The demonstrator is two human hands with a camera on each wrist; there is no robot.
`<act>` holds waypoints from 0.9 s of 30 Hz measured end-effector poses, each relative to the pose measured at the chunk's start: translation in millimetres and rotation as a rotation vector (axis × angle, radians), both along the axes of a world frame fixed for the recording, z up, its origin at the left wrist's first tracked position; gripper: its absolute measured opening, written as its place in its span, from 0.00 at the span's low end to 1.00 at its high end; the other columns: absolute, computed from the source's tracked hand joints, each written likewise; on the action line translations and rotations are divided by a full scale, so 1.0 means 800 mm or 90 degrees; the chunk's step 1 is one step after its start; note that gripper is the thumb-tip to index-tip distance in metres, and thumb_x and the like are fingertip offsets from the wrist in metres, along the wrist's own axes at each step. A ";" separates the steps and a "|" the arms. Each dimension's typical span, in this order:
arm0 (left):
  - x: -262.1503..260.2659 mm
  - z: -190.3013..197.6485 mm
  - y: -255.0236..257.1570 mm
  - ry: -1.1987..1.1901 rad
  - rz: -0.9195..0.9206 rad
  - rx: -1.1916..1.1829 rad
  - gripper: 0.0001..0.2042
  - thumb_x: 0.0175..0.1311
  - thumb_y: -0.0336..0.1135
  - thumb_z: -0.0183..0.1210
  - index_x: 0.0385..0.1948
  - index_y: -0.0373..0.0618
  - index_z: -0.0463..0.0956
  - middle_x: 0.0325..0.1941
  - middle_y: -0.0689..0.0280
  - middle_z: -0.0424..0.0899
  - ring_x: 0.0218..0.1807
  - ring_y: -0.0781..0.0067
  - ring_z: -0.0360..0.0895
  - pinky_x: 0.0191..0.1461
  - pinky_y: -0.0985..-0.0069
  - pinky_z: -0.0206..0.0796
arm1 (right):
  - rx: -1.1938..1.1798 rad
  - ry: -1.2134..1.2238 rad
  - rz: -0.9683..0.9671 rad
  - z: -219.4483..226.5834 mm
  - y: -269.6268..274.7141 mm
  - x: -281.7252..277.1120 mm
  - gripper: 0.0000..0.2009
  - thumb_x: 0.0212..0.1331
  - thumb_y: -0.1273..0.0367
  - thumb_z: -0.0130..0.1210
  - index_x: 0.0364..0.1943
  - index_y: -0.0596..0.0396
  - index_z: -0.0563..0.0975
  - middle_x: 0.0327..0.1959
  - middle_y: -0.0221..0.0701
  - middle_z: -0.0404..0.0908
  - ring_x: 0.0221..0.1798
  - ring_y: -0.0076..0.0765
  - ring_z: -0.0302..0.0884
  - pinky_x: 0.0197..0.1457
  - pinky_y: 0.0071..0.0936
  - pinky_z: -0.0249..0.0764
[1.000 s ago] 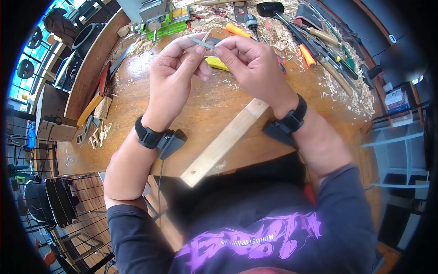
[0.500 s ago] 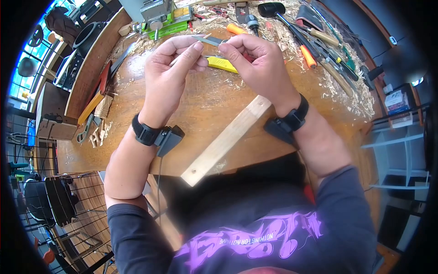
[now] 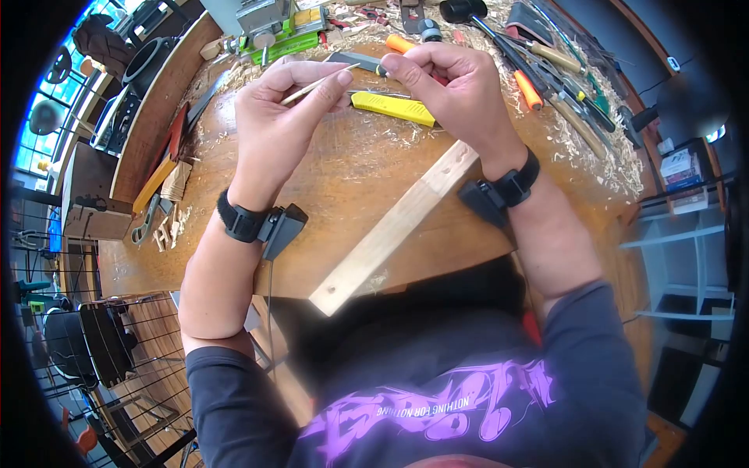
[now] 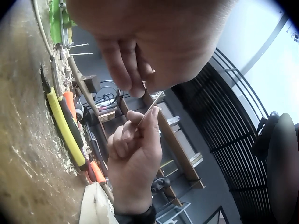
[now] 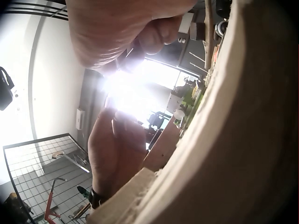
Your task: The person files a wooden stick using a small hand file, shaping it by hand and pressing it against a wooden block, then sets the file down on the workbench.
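In the head view my left hand (image 3: 285,117) pinches a thin pale wooden stick (image 3: 318,83) between thumb and forefinger, its tip angled up toward the right hand. My right hand (image 3: 460,90) pinches the end of a thin, flat grey strip (image 3: 355,59), which looks like a metal blade. From the left wrist the strip (image 4: 150,108) appears nearly edge-on, slanting up from the right thumb and forefinger. Below the hands lies a yellow-handled tool (image 3: 392,108) on the bench. Glare hides the fingertips in the right wrist view.
A long wooden bar (image 3: 398,226) lies diagonally on the workbench (image 3: 211,265), one end past the front edge. Wood shavings, a black mallet (image 3: 463,10) and several hand tools crowd the right back. A green-based vise (image 3: 287,47) stands at the back left.
The hands have moved apart, left hand leftward and right hand rightward. More of the wooden stick and the yellow-handled tool now shows. The wooden bar's far end has shifted slightly up and right.
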State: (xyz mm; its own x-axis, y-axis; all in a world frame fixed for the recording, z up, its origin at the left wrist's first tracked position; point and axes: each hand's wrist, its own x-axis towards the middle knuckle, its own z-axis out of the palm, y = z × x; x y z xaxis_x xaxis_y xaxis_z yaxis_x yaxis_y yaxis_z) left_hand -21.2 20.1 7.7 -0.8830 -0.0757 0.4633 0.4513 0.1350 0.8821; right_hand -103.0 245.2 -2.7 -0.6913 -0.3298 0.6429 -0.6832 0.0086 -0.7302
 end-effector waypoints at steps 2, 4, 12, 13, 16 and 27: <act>0.000 0.002 -0.003 -0.011 -0.004 -0.008 0.08 0.74 0.28 0.70 0.48 0.34 0.89 0.39 0.64 0.90 0.39 0.78 0.85 0.47 0.78 0.78 | 0.026 0.022 0.010 -0.003 0.003 -0.006 0.15 0.69 0.61 0.74 0.33 0.60 0.90 0.19 0.19 0.79 0.24 0.11 0.70 0.27 0.18 0.64; 0.001 0.004 -0.005 -0.008 -0.015 -0.028 0.08 0.73 0.28 0.71 0.47 0.35 0.89 0.39 0.65 0.90 0.39 0.78 0.85 0.47 0.78 0.78 | 0.030 0.020 0.013 -0.002 0.003 -0.004 0.14 0.69 0.61 0.75 0.33 0.59 0.90 0.19 0.19 0.79 0.24 0.11 0.70 0.26 0.18 0.63; -0.001 0.001 -0.006 -0.034 -0.049 -0.017 0.09 0.76 0.29 0.69 0.50 0.35 0.86 0.44 0.64 0.91 0.43 0.77 0.88 0.49 0.78 0.81 | 0.061 0.019 0.016 0.000 0.005 -0.005 0.13 0.67 0.61 0.75 0.34 0.57 0.91 0.18 0.19 0.78 0.23 0.11 0.68 0.26 0.20 0.61; -0.001 0.001 -0.005 -0.049 -0.064 -0.006 0.10 0.77 0.30 0.67 0.53 0.35 0.85 0.46 0.63 0.92 0.45 0.75 0.90 0.50 0.77 0.82 | 0.054 0.019 0.015 0.000 0.005 -0.005 0.13 0.68 0.61 0.75 0.34 0.58 0.91 0.18 0.20 0.78 0.23 0.11 0.68 0.26 0.20 0.62; 0.003 0.010 -0.002 -0.088 -0.114 0.012 0.12 0.81 0.33 0.63 0.57 0.35 0.83 0.52 0.59 0.93 0.48 0.73 0.92 0.51 0.76 0.84 | 0.047 0.033 0.002 -0.002 0.005 -0.010 0.13 0.68 0.61 0.75 0.34 0.58 0.91 0.18 0.20 0.78 0.23 0.11 0.68 0.25 0.20 0.62; -0.005 0.004 -0.004 -0.109 -0.195 0.092 0.18 0.86 0.32 0.54 0.69 0.34 0.77 0.63 0.53 0.89 0.52 0.70 0.91 0.54 0.75 0.85 | -0.020 0.049 -0.026 -0.008 -0.002 -0.012 0.13 0.71 0.62 0.72 0.35 0.59 0.90 0.20 0.21 0.81 0.24 0.12 0.71 0.26 0.19 0.65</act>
State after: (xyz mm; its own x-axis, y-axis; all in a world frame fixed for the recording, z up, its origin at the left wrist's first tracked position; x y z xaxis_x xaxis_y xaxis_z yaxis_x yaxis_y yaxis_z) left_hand -24.9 17.2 10.7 -0.9384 0.1499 0.3113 0.2964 -0.1143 0.9482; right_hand -112.9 243.8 -9.4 -0.6517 -0.2813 0.7044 -0.7369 0.0146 -0.6759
